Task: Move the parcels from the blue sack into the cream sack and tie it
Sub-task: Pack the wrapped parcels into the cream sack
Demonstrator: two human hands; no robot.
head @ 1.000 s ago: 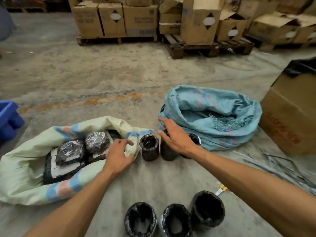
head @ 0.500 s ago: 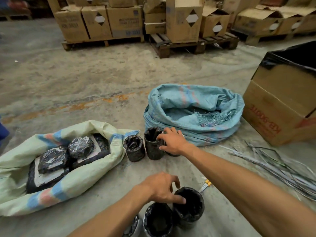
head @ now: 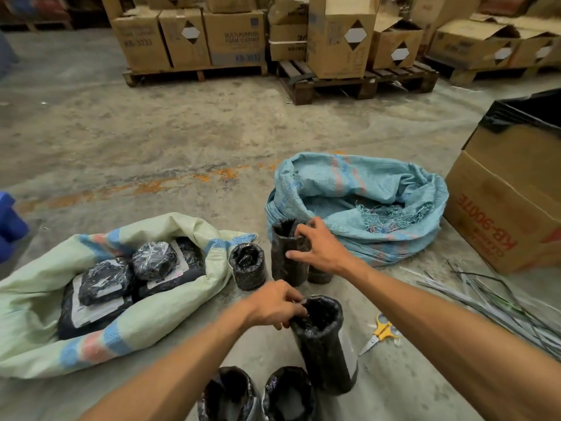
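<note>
The cream sack (head: 127,329) lies on its side at about nine o'clock from the hands, mouth open toward three o'clock, with several wrapped black parcels already inside. The blue sack (head: 379,202) slumps at one o'clock, rim rolled down and seemingly emptied. Between the two sacks, black tube-shaped parcels stand upright on the concrete floor (head: 182,141), long axes vertical.

The left hand (head: 273,305) pinches the rim of the near parcel (head: 324,347), which tilts slightly; that parcel sits at four o'clock from the cream sack's mouth, so the left hand is the nearer one for carrying it in. The right hand (head: 321,250) curls round the top of the far parcel (head: 287,256), just before the blue sack. A shorter parcel (head: 247,265) stands right beside the cream sack's mouth, and two more stand at six o'clock.

Scissors (head: 379,332) and loose straps (head: 485,299) lie at three o'clock. Cartons on pallets (head: 349,83) line the far side.
</note>
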